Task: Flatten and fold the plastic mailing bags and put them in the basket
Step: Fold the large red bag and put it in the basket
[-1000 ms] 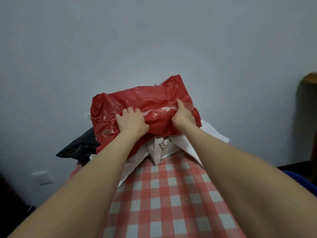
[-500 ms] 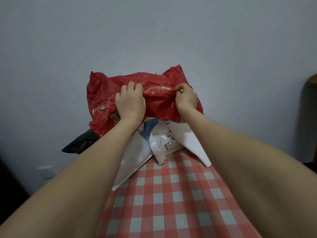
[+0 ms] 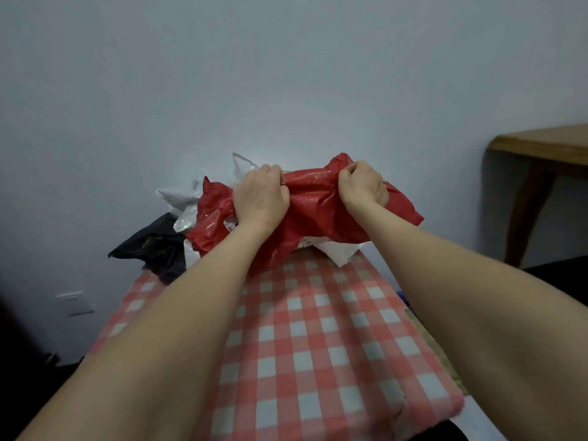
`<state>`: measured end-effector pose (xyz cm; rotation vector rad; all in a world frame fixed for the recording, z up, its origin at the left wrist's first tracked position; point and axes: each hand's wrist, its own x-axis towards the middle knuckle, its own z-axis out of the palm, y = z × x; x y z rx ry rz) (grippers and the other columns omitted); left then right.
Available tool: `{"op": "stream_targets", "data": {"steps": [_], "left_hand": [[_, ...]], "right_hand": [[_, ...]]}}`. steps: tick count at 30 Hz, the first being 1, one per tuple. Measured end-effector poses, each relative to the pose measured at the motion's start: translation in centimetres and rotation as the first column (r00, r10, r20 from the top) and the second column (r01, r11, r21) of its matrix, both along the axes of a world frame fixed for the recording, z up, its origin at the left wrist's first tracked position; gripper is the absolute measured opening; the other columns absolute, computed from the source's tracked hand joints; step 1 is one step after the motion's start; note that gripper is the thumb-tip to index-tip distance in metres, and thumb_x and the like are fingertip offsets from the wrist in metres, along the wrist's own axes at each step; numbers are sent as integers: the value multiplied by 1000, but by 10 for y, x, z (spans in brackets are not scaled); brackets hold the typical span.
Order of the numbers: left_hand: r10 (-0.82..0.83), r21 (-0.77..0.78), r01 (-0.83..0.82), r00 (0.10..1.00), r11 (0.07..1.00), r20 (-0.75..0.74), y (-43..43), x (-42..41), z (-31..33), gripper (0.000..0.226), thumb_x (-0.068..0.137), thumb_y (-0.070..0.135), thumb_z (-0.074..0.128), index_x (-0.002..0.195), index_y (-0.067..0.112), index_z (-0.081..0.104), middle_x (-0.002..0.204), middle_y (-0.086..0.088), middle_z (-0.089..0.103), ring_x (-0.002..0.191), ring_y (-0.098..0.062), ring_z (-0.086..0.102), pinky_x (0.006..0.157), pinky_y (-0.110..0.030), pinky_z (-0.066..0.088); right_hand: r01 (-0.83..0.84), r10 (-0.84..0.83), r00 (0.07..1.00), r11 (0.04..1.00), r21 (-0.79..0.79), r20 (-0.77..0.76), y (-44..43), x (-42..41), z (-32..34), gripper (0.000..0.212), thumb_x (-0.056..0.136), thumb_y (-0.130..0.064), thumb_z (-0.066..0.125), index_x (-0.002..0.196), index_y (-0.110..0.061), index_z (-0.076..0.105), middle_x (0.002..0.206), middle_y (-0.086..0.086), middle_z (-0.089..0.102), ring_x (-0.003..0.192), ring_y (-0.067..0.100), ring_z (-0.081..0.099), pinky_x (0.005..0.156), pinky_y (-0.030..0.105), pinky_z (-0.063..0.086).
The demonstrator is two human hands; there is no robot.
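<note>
A crumpled red plastic mailing bag is held up over the far end of the checked table. My left hand grips its upper edge on the left, and my right hand pinches the same edge on the right. Behind and under it lies a heap of other bags: white ones at the back left, another white one under the red bag, and a black one hanging off the table's left corner. No basket is in view.
A plain wall stands close behind the table. A wooden table with a leg is at the right. A wall socket sits low on the left. Something blue shows past the table's right edge.
Both hands have shifted their grip to the red bag's top edge and drawn it rightward and toward me. My view has turned, so the wooden table now shows more.
</note>
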<state>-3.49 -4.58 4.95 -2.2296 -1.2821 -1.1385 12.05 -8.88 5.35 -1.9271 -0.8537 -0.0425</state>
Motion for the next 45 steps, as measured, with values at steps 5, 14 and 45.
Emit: {"op": "stream_targets", "data": {"steps": [5,14,45], "left_hand": [[-42,-132,48,998,990,52,-44,2,-27,18,84,13,45,90,15,63,98,-8,64,91,-32,59,65,-31,35],[-162,-341,37,925,939,-344,-67,-17,-94,34,84,4,44,108,23,58,119,-4,55,112,-28,46,82,-35,33],[-443,-695,-92,709,713,-548,-85,-27,-109,18,76,27,76,78,24,58,96,0,64,92,-20,57,79,-31,46]], "right_hand": [[47,-44,999,993,-105,25,-58,2,-24,34,92,-29,41,108,-17,68,116,9,66,106,32,61,78,32,40],[-61,53,998,882,-466,-32,-97,1,-81,37,93,-22,48,126,-10,59,133,12,57,122,31,55,95,34,45],[-50,605,733,501,-864,309,-129,-4,-108,39,86,-9,46,121,-19,60,128,8,58,114,31,58,81,35,45]]}}
